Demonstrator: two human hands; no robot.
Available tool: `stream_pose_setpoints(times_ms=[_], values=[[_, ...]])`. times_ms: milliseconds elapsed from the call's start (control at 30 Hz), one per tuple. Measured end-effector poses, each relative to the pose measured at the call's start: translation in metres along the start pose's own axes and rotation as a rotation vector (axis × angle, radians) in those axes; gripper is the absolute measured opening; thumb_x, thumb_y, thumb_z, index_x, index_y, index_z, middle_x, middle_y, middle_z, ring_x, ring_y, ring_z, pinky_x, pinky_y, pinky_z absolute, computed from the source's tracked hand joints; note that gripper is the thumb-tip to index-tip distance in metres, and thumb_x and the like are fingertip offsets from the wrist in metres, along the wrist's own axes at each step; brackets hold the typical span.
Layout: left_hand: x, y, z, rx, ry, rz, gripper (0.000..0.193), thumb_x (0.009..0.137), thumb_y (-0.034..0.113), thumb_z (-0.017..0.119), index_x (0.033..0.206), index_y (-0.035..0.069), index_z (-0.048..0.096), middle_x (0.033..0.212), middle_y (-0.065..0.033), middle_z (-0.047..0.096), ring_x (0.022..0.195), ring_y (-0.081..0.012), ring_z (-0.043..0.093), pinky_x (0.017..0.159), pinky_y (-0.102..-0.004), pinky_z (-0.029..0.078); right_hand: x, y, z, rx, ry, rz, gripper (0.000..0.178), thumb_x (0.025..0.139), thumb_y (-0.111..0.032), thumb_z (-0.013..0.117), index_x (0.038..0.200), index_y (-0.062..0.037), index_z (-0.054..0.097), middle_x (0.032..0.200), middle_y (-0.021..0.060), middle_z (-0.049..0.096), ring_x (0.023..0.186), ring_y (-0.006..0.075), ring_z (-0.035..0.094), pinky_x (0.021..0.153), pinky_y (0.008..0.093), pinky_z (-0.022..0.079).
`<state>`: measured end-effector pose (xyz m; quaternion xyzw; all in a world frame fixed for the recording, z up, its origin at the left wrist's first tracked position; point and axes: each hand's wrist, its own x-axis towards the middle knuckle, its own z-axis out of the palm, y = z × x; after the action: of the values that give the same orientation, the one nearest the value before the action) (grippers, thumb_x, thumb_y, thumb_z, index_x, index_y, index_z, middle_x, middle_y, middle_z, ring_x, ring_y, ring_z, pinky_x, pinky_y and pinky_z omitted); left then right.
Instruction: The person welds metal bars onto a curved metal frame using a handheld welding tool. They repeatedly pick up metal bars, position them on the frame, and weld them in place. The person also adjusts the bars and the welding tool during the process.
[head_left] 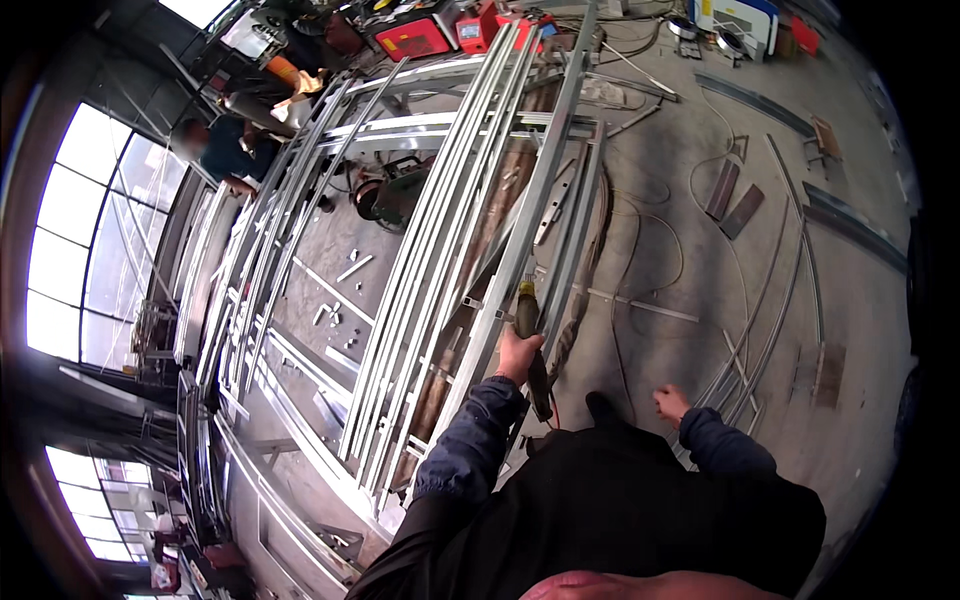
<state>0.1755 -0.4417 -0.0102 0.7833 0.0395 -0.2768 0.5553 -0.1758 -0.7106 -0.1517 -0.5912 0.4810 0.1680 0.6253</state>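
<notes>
My left hand (517,354) is wrapped around a dark green hand-held power tool (527,317) with a yellowish front end. The tool's long body points away from me, over the edge of a metal frame; its exact kind is not clear. A red cord shows near its rear end. Beneath and beyond the tool runs a grey steel beam (541,190) of the frame. My right hand (672,403) hangs apart over the floor to the right, fingers loosely curled, with nothing visible in it.
Long pale metal tubes (436,223) lie across the frame, left of the tool. A co-worker (227,152) bends over more tubes at the far left. Cables, loose bars (790,270) and brown plates (741,211) lie on the floor at right. Red machines (415,40) stand at the back.
</notes>
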Motion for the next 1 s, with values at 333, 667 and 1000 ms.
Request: stream_pose_setpoints(times_ms=[333, 667, 1000], values=[[-0.026, -0.01, -0.002, 0.35, 0.029, 0.257, 0.071, 0.086, 0.006, 0.067, 0.153, -0.002, 0.046, 0.131, -0.033, 0.067, 0.125, -0.0507, 0.066, 0.106, -0.0505, 0.054, -0.015, 0.083, -0.004, 0.361, 0.099, 0.102, 0.013, 0.104, -0.016, 0.061, 0.112, -0.0062, 0.061, 0.08, 0.0038, 0.055, 0.061, 0.0155, 0.052, 0.049, 0.0331, 0.039], [-0.012, -0.119, -0.027, 0.311, -0.322, 0.322, 0.105, 0.076, 0.012, 0.084, 0.17, 0.004, 0.038, 0.166, -0.0288, 0.036, 0.145, -0.0428, 0.052, 0.118, -0.0469, 0.05, -0.117, 0.209, 0.068, -0.261, 0.258, 0.011, 0.05, 0.097, -0.046, 0.065, 0.121, -0.0055, 0.081, 0.114, 0.0235, 0.08, 0.106, 0.0403, 0.077, 0.09, 0.0515, 0.06], [-0.135, -0.127, -0.021, 0.608, -0.308, 0.593, 0.089, 0.093, 0.021, 0.073, 0.17, 0.0, 0.034, 0.174, -0.0407, 0.016, 0.159, -0.0542, 0.029, 0.13, -0.055, 0.032, -0.274, 0.411, 0.135, -0.151, 0.167, 0.371, 0.034, 0.09, -0.029, 0.072, 0.109, -0.0019, 0.079, 0.103, 0.0243, 0.078, 0.102, 0.0436, 0.076, 0.088, 0.0544, 0.059]])
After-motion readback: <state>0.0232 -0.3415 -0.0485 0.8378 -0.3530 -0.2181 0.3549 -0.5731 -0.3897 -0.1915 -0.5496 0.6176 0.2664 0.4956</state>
